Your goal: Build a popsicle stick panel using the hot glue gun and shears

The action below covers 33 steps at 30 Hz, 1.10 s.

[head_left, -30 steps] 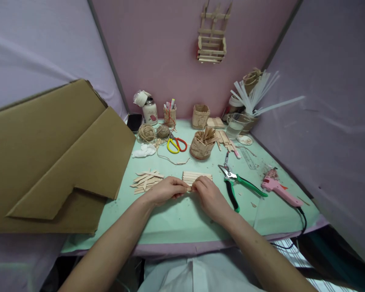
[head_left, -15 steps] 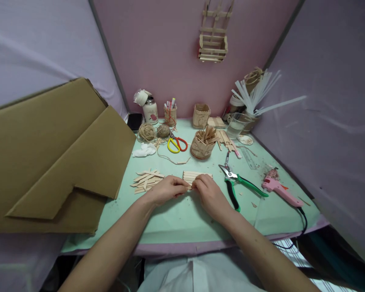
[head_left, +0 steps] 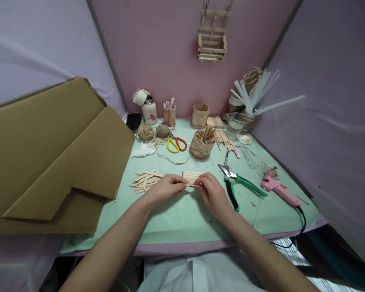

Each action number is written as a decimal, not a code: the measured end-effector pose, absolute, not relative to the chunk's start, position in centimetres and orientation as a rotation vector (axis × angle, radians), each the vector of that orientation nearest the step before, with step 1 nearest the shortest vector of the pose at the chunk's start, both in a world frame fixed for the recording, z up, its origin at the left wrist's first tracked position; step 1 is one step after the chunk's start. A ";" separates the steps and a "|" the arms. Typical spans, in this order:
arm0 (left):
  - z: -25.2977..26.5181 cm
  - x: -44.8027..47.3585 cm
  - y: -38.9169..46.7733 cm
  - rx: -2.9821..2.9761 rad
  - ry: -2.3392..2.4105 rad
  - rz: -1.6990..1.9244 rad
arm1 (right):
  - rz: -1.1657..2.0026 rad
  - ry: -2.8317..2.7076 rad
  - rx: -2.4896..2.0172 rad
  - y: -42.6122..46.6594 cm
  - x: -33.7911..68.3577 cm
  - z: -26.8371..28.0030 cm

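Note:
Between my two hands is a short wooden craft stick (head_left: 190, 185), pinched at its left end by my left hand (head_left: 169, 186) and at its right end by my right hand (head_left: 211, 192). Both hands have their fingers closed on it. Just behind it lies a flat row of craft sticks (head_left: 191, 175) side by side, partly covered by my right hand. A loose pile of cut craft sticks (head_left: 144, 179) rests to the left of my left hand. Green-handled pruning shears (head_left: 230, 175) lie to the right of my right hand.
A large cardboard piece (head_left: 57, 154) takes up the left side. Farther back are scissors (head_left: 177, 144), twine balls (head_left: 146, 132) and a pot of sticks (head_left: 201, 147). A pink glue gun (head_left: 281, 190) with a cord lies at the right, near glue sticks (head_left: 255, 95) and a plastic cup (head_left: 235, 126).
My right fingers have shifted slightly right along the craft stick, so more of it shows between my hands. The view has moved a little; the other things stay in place.

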State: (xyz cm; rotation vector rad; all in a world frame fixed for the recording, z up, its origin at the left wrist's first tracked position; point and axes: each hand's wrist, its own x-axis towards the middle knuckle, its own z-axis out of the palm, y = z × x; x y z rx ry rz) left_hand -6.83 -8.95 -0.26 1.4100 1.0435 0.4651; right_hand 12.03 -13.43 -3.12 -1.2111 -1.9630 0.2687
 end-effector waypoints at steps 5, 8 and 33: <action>-0.2 -6.7 -9.2 1.501 1.094 0.483 | 0.210 -2.069 -1.242 -13.2 11.7 -3.2; -0.1 -6.4 -9.3 1.544 1.081 0.499 | 0.173 -2.132 -1.283 -13.0 11.5 -3.3; 1.0 -6.9 -9.2 1.544 1.189 0.689 | 0.554 -1.485 -1.396 -13.5 13.5 -0.8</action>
